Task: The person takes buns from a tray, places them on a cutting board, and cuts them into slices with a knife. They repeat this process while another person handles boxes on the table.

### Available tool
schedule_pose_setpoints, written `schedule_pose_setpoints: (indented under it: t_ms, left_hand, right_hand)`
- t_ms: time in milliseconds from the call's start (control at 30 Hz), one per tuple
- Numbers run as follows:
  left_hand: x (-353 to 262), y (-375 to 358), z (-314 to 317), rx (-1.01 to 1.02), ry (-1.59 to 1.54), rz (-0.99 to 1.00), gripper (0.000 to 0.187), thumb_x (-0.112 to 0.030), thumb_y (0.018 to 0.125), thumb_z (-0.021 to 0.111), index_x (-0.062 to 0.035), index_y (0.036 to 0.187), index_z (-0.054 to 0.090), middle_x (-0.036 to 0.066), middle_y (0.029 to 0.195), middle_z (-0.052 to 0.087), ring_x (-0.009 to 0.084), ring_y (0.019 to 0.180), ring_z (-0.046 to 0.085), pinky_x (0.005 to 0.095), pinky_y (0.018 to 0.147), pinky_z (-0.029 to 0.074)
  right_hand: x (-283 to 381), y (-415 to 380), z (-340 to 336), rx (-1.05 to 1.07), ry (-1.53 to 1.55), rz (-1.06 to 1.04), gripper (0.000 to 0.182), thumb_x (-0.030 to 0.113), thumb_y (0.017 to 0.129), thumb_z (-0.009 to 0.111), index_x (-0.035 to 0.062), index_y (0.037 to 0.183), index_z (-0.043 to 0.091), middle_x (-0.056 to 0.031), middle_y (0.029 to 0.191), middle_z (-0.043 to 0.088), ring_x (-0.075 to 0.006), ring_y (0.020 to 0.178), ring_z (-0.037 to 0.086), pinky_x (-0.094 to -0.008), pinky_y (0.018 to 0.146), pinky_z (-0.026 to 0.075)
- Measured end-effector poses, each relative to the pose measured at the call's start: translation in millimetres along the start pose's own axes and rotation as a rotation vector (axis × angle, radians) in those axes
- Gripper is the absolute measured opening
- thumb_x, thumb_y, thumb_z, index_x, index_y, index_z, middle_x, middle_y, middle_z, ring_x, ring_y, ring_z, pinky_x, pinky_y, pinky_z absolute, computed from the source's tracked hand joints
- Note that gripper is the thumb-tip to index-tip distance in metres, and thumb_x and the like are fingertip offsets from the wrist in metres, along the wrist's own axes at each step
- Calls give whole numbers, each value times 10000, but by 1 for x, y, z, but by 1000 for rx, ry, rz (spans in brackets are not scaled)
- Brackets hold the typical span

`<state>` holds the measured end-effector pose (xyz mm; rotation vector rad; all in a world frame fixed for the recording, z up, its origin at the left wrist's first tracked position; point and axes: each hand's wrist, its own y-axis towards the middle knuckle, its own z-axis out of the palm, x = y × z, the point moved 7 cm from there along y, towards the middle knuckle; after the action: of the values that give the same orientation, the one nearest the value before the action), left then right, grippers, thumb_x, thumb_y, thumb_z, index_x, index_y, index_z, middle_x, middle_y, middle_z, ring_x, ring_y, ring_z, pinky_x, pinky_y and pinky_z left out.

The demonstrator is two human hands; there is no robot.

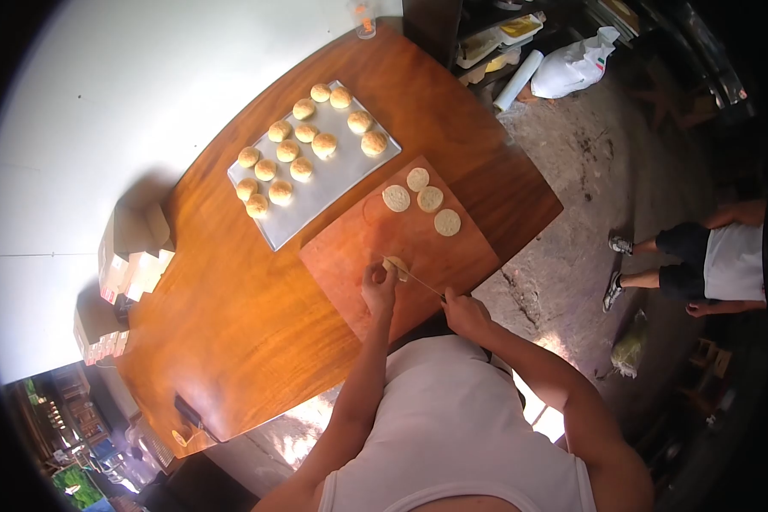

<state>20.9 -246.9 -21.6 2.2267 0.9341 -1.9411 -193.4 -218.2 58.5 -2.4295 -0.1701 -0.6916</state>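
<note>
On the reddish cutting board (pixel 341 252) lies a small round bun (pixel 397 266), partly covered by fingers. My left hand (pixel 378 292) is closed on its left side, holding it against the board. My right hand (pixel 467 316) grips the handle of a thin knife (pixel 424 282), whose blade reaches up and left across the bun. How deep the blade sits in the bun cannot be made out. Further up the board, several round bread halves (pixel 430 199) lie with pale cut faces showing.
Beyond the board, a metal baking tray (pixel 328 181) carries several golden buns (pixel 305 132) on the wooden table (pixel 230 324). A glass (pixel 365 26) stands at the far edge. Cardboard boxes (pixel 132 256) stand at the left, and another person (pixel 725 260) stands on the right.
</note>
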Motion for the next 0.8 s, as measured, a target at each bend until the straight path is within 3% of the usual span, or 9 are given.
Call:
schedule_pose_setpoints:
  t_ms: [100,200,333,400,500,633,800]
  left_hand:
    - [-3,0,-1,18,-29,-48,314,-210,855,761,-47,1110,678,91,976,731,183,924,698,338,826,541]
    - [5,5,-1,18,20,53,271,-101,896,725,2,1131,639,95,1016,694,152,921,670,278,738,569]
    - [7,3,2,15,-28,51,276,-83,894,720,11,1137,629,103,1035,689,158,934,664,279,749,568]
    - [11,4,-1,-11,-71,5,314,-179,864,752,-7,1113,673,99,1009,716,171,942,667,321,841,527]
    - [15,7,1,34,-95,-30,295,-60,891,714,-2,1160,612,91,1001,672,168,903,662,295,752,585]
    - [21,9,0,29,-69,-38,285,-62,890,711,-4,1150,608,82,1007,658,168,914,657,297,748,590]
    - [27,9,0,77,-92,-20,275,-85,898,709,-12,1141,602,76,1020,645,168,932,646,294,745,586]
  right_hand:
    - [-1,15,8,-15,14,-50,223,215,979,515,-6,995,501,-276,795,672,-473,776,670,-568,693,526]
    - [9,41,17,-7,-1,-74,221,206,977,505,-11,1020,496,-284,806,672,-481,790,667,-574,707,522]
    - [26,73,26,-6,7,-66,233,211,988,468,-17,1019,504,-301,864,681,-480,871,672,-568,767,527]
    - [26,74,30,-13,28,-77,229,207,986,468,-16,1018,508,-301,863,680,-480,874,672,-568,768,526]
    - [13,61,29,-20,37,-92,228,206,982,477,-16,1010,517,-299,857,679,-479,868,671,-567,768,526]
    - [-12,16,19,-6,76,-71,241,218,977,507,-22,989,528,-292,837,677,-472,846,674,-559,762,529]
    - [-5,34,29,4,52,-61,250,229,977,517,-20,998,528,-290,839,680,-462,842,679,-550,760,534]
